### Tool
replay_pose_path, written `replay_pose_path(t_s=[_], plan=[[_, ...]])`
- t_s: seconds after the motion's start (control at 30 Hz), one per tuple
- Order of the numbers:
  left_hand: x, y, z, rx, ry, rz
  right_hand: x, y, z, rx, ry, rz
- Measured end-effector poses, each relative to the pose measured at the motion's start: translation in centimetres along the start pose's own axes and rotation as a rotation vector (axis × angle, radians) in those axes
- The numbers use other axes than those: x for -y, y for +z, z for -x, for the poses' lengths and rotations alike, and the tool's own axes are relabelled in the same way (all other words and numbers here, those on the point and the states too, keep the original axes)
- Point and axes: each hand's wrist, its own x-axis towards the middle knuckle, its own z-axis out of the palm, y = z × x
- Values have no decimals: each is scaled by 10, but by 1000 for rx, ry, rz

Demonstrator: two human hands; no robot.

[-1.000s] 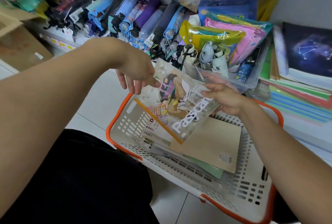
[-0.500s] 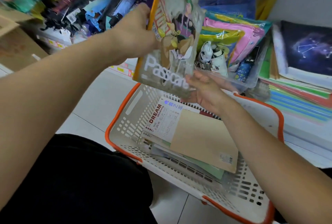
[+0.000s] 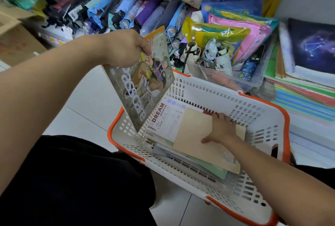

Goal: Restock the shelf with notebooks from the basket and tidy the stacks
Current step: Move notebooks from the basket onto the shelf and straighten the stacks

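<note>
Overhead, the left hand [image 3: 125, 50] grips the illustrated notebook [image 3: 143, 82] by its upper edge, fingers curled round it, and holds it in the air above the basket's 10 o'clock corner. Its long axis runs from 12 o'clock down to 6 o'clock with a lean, the orange-spined top edge toward the shelf and the bottom corner hanging just over the basket [image 3: 226, 95] rim; the cover, with large pale lettering, faces the camera. Lower, at about 4 o'clock from that book, the right hand [image 3: 220, 129] rests on the tan notebook [image 3: 197, 135] inside the white, orange-rimmed basket, thumb spread on the cover and fingers hooked over its far edge. That tan book lies flat and skewed, long axis from 11 o'clock to 5 o'clock, on top of the stack. Beneath it, at its 10 o'clock side, lies the DREAM notebook [image 3: 163, 117], with a green cover [image 3: 215, 170] peeking out at 5 o'clock. Beyond the basket at 12 o'clock sits a clear bin [image 3: 232, 79] of small goods, touching or nearly touching the basket wall; whether it touches I cannot tell. Folded umbrellas [image 3: 130, 12] line the shelf at 11 o'clock, bright plastic pouches [image 3: 235, 31] stand at 1 o'clock, and a constellation notebook [image 3: 311, 44] tops the stacks at 2 o'clock.
</note>
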Motion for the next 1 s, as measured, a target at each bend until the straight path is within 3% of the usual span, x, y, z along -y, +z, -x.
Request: replay_pose_path(t_s=[0.13,0.27,0.37,0.5,0.6,0.67,0.73,0.8,0.9,1.0], plan=[[-4,0,5,19,-36,33,5,-25,-2,-58,17,43],[-7,1,4,-13,-54,47,37,-87,7,23,-147,-1],[-8,1,0,-35,-64,57,73,-137,36,38,-327,-313],[-8,4,-3,-134,-43,96,119,-165,83,-246,-515,-803],[-15,9,-3,-206,-12,174,146,-168,103,-341,-632,-1240],[-19,13,-1,-213,-30,202,158,-169,112,-243,-695,-1332],[-12,16,-1,-237,-41,177,165,-169,117,10,-765,-1415],[3,13,0,-240,-65,229,167,-165,116,124,-815,-1378],[21,4,7,-221,-104,410,166,-159,99,-63,-729,-1270],[29,-9,19,-230,-111,668,152,-157,79,-277,-399,-1249]])
